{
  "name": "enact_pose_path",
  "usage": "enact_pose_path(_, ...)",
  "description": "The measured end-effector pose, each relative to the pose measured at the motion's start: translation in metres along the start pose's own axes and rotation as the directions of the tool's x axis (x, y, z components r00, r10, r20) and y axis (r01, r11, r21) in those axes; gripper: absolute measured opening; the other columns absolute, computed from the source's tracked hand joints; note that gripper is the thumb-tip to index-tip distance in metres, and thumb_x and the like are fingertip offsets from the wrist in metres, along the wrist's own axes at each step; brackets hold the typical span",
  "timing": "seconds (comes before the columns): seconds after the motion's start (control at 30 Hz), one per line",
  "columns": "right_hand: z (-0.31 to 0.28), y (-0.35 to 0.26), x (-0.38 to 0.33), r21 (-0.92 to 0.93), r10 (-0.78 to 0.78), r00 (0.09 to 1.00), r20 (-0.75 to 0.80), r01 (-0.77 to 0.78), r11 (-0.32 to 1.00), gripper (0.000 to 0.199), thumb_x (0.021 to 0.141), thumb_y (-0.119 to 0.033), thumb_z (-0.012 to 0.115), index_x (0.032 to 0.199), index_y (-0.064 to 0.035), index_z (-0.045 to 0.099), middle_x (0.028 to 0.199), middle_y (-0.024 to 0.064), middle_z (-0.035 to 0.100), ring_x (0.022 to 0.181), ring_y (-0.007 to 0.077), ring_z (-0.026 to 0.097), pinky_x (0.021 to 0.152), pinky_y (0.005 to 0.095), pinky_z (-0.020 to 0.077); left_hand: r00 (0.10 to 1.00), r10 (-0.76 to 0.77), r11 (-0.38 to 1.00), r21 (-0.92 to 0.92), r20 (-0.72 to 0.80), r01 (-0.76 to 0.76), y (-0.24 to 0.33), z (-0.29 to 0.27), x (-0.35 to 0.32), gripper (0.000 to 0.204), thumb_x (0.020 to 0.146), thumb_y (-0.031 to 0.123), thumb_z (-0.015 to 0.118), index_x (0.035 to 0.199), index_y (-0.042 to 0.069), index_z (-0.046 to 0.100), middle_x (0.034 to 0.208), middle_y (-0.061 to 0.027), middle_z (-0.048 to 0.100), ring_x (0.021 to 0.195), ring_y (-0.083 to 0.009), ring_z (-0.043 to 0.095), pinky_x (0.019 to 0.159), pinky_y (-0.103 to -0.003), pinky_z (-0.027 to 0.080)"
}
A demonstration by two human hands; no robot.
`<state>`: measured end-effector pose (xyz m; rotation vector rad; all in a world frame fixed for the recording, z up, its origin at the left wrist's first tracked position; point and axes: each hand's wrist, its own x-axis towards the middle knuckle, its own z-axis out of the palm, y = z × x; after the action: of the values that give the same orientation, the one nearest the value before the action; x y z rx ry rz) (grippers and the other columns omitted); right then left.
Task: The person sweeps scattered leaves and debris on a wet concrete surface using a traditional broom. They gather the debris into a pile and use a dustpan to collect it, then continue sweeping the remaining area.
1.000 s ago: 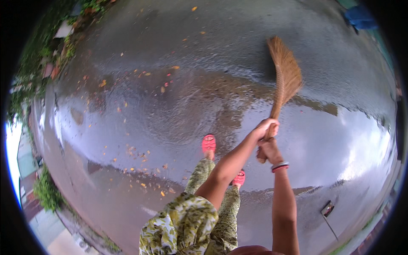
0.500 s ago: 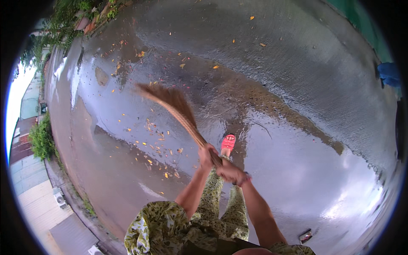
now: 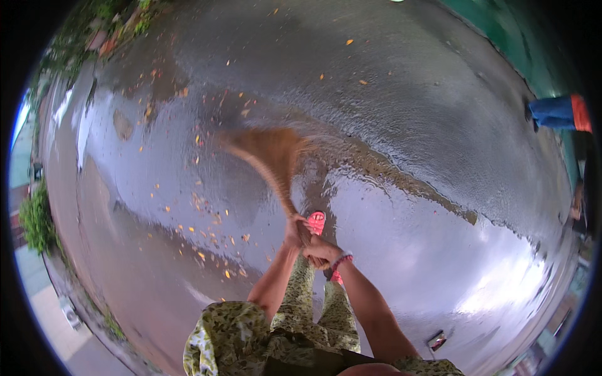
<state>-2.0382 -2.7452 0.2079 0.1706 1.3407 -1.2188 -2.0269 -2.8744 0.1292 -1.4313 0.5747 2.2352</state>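
With the two hands as the middle of the dial and straight ahead as 12, the broom (image 3: 274, 161) reaches out toward 11 o'clock. Its bristles are fanned wide and blurred, over the wet ground (image 3: 401, 250); whether every tip touches is hard to tell. The left hand (image 3: 293, 232) is the farther one, its fingers curled round the handle below the bristles. The right hand (image 3: 323, 249), with a bracelet (image 3: 343, 257) at the wrist, has its fingers folded and pressed together round the near end. The individual fingertips cannot be made out.

Leaves (image 3: 226, 274) lie loose around 8 to 10 o'clock, more of them farther off toward 10 and 11. A strip of dirt (image 3: 407, 173) runs out at 2 o'clock. The front sandal (image 3: 316, 223) is just beyond the hands at 12 to 1.

For a good stroke, the left hand would best steer while the right acts as the pivot. Soaked leaves probably cling, so low, firm, flat strokes that overlap should shift them better than quick flicks, which may splash. The swing should also pass clear of the front sandal.
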Motion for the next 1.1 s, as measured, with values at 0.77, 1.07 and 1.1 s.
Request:
enact_pose_path(0.77, -0.163, -0.034, -0.008, 0.198, -0.064, 0.943, -0.326, 0.134, 0.971, 0.014, 0.074, -0.009, 0.053, 0.086, -0.0018, 0.048, 0.062, 0.0050, 0.050, 0.049, 0.0158, 0.054, 0.039, 0.0302, 0.0441, 0.942, -0.159, 0.937, 0.345, 0.296, 0.050, -0.046, 0.183, 0.156, 0.012, 0.073, 0.015, 0.060, 0.068, 0.005, 0.055, 0.056, -0.0038, 0.053, 0.044, -0.0130, 0.049, 0.041, -0.028, 0.042)
enact_pose_path(1.07, -0.318, -0.144, -0.089, 0.176, -0.114, 0.993, 0.017, 0.110, 0.978, 0.031, 0.066, -0.005, 0.058, 0.091, -0.0021, 0.040, 0.055, 0.0035, 0.047, 0.037, 0.0097, 0.044, 0.029, 0.0263, 0.0323, 0.865, 0.494, 0.823, 0.274, 0.086, -0.497, -0.002, 0.344, 0.083, 0.003, 0.071, 0.007, 0.050, 0.070, 0.004, 0.048, 0.055, -0.0050, 0.048, 0.047, -0.0161, 0.049, 0.046, -0.027, 0.043)
enact_pose_path(1.1, -0.322, -0.136, -0.122, 0.183, -0.171, 0.984, -0.057, 0.179, 0.967, 0.035, 0.066, -0.005, 0.057, 0.096, -0.0020, 0.040, 0.058, 0.0041, 0.049, 0.038, 0.0094, 0.044, 0.030, 0.0261, 0.0332, 0.848, 0.505, 0.779, 0.338, 0.159, -0.527, -0.026, 0.357, 0.077, 0.003, 0.071, 0.007, 0.050, 0.069, 0.004, 0.048, 0.054, -0.0047, 0.047, 0.047, -0.0160, 0.050, 0.045, -0.027, 0.043)
